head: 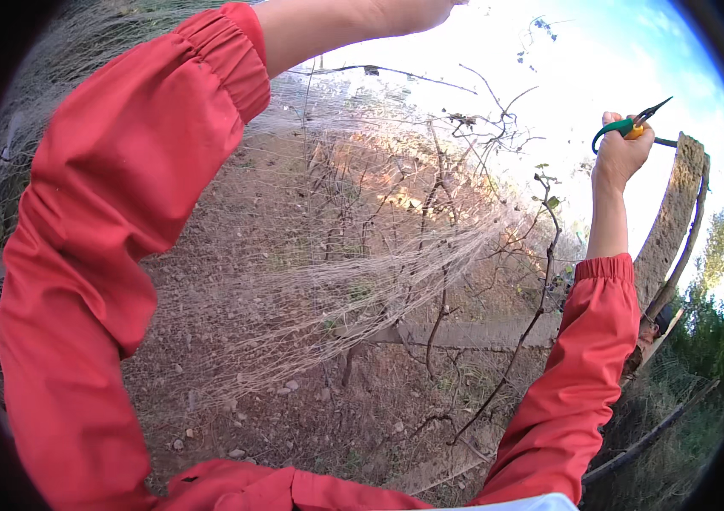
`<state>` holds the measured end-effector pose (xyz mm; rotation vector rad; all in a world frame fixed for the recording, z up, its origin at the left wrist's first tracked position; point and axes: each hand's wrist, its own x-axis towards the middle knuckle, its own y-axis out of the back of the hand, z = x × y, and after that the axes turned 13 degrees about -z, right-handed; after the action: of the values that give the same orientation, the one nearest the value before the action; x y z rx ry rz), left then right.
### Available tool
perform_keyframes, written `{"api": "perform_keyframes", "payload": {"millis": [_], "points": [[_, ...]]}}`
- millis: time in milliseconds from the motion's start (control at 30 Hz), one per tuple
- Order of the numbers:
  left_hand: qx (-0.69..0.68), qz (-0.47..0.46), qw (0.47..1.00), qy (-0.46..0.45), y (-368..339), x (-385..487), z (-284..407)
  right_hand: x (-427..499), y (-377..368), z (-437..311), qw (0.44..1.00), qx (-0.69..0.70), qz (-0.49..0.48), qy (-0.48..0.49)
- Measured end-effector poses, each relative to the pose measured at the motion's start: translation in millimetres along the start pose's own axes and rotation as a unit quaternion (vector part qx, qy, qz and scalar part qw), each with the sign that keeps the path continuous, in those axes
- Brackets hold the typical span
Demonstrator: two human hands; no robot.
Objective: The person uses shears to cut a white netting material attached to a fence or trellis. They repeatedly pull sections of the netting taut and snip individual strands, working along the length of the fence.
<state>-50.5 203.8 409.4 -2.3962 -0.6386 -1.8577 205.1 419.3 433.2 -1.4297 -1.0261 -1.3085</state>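
My right hand (620, 156) is raised at the upper right, closed around garden snips (617, 128) with green and yellow handles. The snips' dark pointed blades aim up and to the right, against the sky. My left hand (409, 14) reaches up to the top edge, where its fingers are mostly cut off; whether it holds anything is hidden. Below and between my red sleeves spreads pale netting (362, 287), gathered into a bunch towards the right. Bare vine stems (550, 255), a few with green leaves, rise left of my right forearm.
A rough concrete post (674, 204) leans at the right, with a thin trunk (697, 223) along it. Behind the netting, a concrete beam (483, 333) lies low across stony ground (259, 434). A dark pole (649, 434) slants at the lower right.
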Motion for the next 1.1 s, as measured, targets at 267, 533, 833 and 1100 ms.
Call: {"api": "perform_keyframes", "payload": {"millis": [267,533,833,1100], "points": [[-0.301,-0.046,0.943,0.134,25.6,17.0,-5.3,-57.6,-40.9,20.9,0.998,0.063,0.009,-0.025],[-0.487,-0.023,0.866,0.109,22.9,23.5,-9.4,-106.8,-91.6,38.5,0.99,-0.051,-0.113,0.071],[-0.469,-0.02,0.878,0.094,26.4,11.9,-8.4,-94.3,-106.4,37.3,0.995,-0.063,-0.068,0.038],[-0.223,-0.008,0.973,0.057,20.5,6.9,-3.8,-51.6,-25.8,37.2,0.986,0.127,0.11,-0.011]]}}
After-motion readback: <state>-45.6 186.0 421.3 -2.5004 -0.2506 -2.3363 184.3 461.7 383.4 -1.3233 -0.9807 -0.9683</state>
